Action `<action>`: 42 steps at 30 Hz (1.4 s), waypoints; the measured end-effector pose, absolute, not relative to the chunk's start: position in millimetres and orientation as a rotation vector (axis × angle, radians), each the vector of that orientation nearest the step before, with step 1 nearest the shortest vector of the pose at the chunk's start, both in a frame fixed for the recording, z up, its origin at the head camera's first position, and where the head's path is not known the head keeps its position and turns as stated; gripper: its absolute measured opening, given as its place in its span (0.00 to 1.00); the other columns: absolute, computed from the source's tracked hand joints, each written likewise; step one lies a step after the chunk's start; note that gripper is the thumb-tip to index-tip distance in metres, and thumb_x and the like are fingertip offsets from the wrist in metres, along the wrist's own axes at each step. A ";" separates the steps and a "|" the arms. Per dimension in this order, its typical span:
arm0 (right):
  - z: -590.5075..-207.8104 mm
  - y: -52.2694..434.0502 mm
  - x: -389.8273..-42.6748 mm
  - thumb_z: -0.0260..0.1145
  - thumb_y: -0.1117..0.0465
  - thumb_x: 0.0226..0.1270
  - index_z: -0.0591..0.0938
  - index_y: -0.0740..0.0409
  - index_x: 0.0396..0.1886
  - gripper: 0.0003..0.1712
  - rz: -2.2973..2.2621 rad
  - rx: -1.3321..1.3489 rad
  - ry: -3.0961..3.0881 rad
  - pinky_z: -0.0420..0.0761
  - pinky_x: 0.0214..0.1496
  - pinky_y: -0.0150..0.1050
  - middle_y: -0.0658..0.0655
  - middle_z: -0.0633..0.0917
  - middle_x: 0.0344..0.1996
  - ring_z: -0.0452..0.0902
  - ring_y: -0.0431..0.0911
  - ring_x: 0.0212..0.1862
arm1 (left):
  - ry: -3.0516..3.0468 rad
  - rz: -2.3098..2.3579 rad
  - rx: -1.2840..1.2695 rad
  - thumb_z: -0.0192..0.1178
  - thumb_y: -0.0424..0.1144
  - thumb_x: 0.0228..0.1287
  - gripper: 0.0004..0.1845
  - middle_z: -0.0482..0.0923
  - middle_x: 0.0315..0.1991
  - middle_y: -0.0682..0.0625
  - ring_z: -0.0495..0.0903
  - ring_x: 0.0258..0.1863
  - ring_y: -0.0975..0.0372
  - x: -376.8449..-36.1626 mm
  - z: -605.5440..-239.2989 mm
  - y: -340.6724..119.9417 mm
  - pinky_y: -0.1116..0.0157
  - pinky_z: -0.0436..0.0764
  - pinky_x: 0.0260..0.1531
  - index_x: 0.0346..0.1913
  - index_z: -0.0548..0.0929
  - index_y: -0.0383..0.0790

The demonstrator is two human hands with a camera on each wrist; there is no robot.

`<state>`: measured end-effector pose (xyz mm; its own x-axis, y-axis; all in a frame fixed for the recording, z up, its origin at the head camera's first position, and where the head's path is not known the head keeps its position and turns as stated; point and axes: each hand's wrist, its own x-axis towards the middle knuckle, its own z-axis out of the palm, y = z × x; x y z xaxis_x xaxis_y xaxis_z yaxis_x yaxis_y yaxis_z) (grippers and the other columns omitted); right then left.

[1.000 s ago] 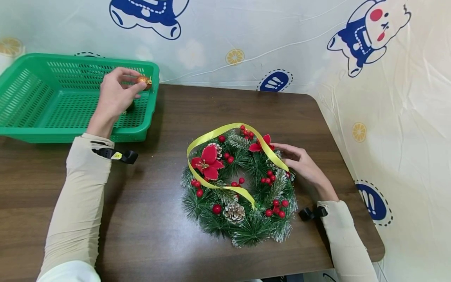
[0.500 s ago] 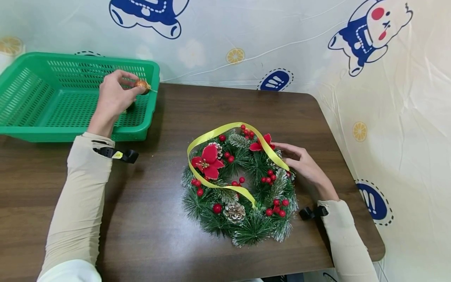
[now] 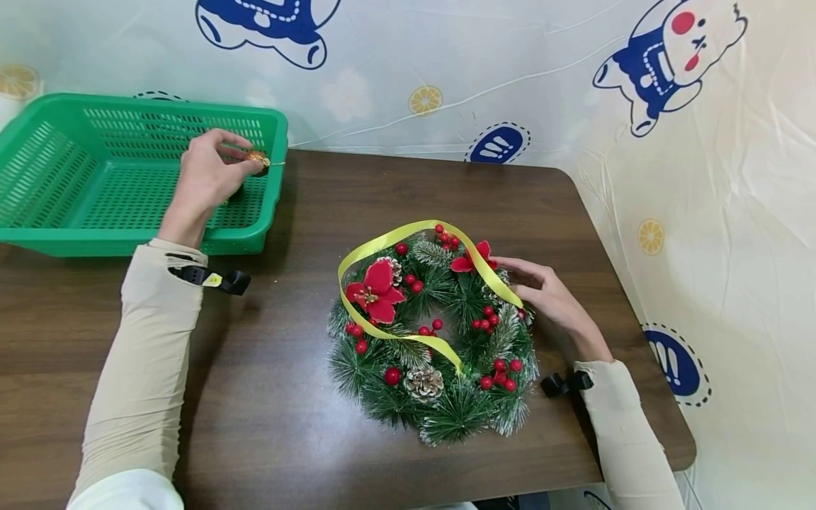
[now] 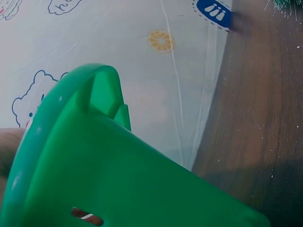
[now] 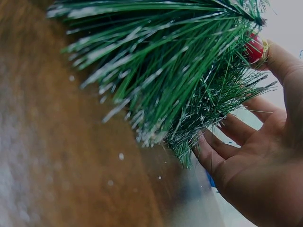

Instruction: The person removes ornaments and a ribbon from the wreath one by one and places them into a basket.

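In the head view, my left hand (image 3: pixel 207 170) pinches a small shiny orange-gold ornament ball (image 3: pixel 258 159) between thumb and fingers, inside the right end of the green basket (image 3: pixel 274 205). A thin gold string sticks out from the ball. Below that hand lies a dark round thing (image 3: pixel 237 193), mostly hidden. On the table, a green wreath (image 3: pixel 452 418) carries red berries, pinecones and red flowers. My right hand (image 3: pixel 554 301) holds its right edge; the right wrist view shows the thumb by a red berry (image 5: pixel 254 48) and the fingers curled behind the needles.
A yellow ribbon (image 3: pixel 417 228) lies loosely over the wreath, one end on its right side. The dark wooden table (image 3: pixel 274 397) has a rounded right edge. Behind it hangs a pale printed sheet (image 3: pixel 382 42).
The ornament ball has turned and dropped slightly in my left fingers, and its string now points right. My right hand and the wreath have stayed put.
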<state>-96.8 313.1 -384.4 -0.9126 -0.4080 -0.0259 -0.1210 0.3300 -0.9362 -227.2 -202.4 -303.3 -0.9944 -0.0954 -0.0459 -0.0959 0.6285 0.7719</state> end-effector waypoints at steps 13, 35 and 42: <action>-384.7 312.9 -97.0 0.60 0.63 0.74 0.74 0.53 0.70 0.26 -1.607 -0.473 2.344 0.78 0.57 0.38 0.54 0.77 0.65 0.74 0.51 0.59 | 2.825 1.385 -0.103 0.58 0.49 0.71 0.24 0.72 0.66 0.39 0.70 0.64 0.48 -225.2 -301.1 -201.2 0.50 0.73 0.58 0.66 0.74 0.46; -385.0 311.8 -96.2 0.57 0.67 0.73 0.74 0.54 0.70 0.27 -1.601 -0.463 2.369 0.77 0.59 0.37 0.56 0.76 0.66 0.73 0.51 0.61 | 2.934 1.471 0.059 0.60 0.49 0.71 0.20 0.80 0.57 0.45 0.73 0.58 0.56 -210.9 -280.2 -174.1 0.54 0.69 0.56 0.61 0.79 0.45; -384.9 310.6 -96.4 0.57 0.68 0.73 0.73 0.56 0.70 0.27 -1.660 -0.465 2.316 0.75 0.61 0.37 0.56 0.75 0.67 0.73 0.51 0.63 | 2.910 1.519 0.184 0.60 0.47 0.71 0.19 0.80 0.55 0.44 0.74 0.57 0.56 -204.7 -277.7 -159.6 0.54 0.72 0.55 0.60 0.80 0.44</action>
<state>-96.4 310.6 -384.9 -0.9168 -0.3990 -0.0194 -0.1096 0.2981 -0.9482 -204.7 -159.6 -277.7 -0.9831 0.0311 0.1807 0.1660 0.5692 0.8052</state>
